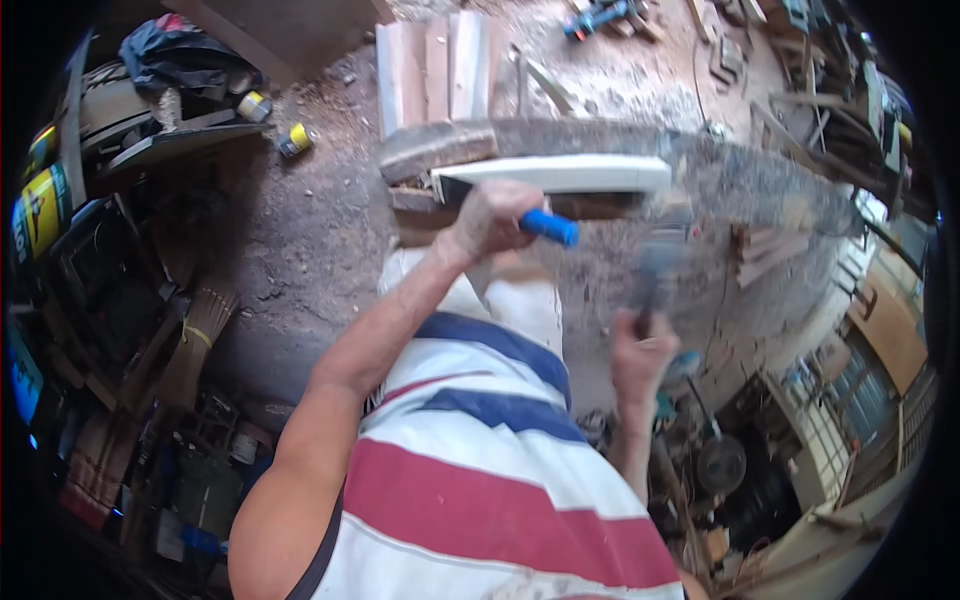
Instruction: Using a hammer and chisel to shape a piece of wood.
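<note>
My left hand (497, 215) is closed round a chisel with a blue handle (553, 228). The handle's butt sticks out to the right, while my fist hides most of the tool. Just beyond that hand, a pale, squared length of wood (570, 174) lies along the edge of a rough, worn wooden beam (720, 165). My right hand (643, 350) grips a hammer (655, 268) by its handle, head pointing away from me. Motion blurs the hammer, and its head is to the right of the chisel's butt, apart from it.
Several planks (437, 70) lean at the beam's far side, near a blue power tool (597, 18) on the dusty ground. A yellow can (295, 140) lies to the left. Bundled wood strips (200, 335) stand nearer. A fan (721, 464) and cluttered shelves are at the right.
</note>
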A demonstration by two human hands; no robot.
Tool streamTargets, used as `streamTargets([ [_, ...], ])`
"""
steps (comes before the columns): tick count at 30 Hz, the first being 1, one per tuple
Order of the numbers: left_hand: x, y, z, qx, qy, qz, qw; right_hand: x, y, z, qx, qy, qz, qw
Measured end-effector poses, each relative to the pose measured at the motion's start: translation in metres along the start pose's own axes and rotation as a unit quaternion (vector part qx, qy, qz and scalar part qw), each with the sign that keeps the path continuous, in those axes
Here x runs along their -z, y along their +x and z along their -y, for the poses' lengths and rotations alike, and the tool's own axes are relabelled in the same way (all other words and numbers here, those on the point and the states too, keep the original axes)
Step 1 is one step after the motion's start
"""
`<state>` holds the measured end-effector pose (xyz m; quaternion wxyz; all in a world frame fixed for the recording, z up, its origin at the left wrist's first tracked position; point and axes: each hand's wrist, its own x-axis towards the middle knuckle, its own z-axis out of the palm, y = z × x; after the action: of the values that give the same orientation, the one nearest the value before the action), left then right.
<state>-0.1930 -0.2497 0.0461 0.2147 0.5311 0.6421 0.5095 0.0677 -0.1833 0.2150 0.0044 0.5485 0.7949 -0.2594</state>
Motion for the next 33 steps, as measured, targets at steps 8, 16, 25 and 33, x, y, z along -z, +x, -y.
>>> streamTargets([
  [8,0.001,0.007,-0.007,0.026,0.002,0.02,0.999,-0.005,0.014,0.043,-0.089,0.522,-0.055,0.846],
  [16,0.004,0.003,0.001,0.031,0.01,0.006,0.999,0.048,0.016,0.024,-0.151,0.48,-0.052,0.862],
  [25,0.003,-0.012,-0.008,0.007,0.019,0.037,0.999,0.0,-0.005,0.026,-0.125,0.114,-0.005,0.986],
  [33,0.003,0.001,0.01,0.009,-0.009,0.037,0.999,-0.05,-0.016,0.039,-0.165,0.345,0.01,0.924],
])
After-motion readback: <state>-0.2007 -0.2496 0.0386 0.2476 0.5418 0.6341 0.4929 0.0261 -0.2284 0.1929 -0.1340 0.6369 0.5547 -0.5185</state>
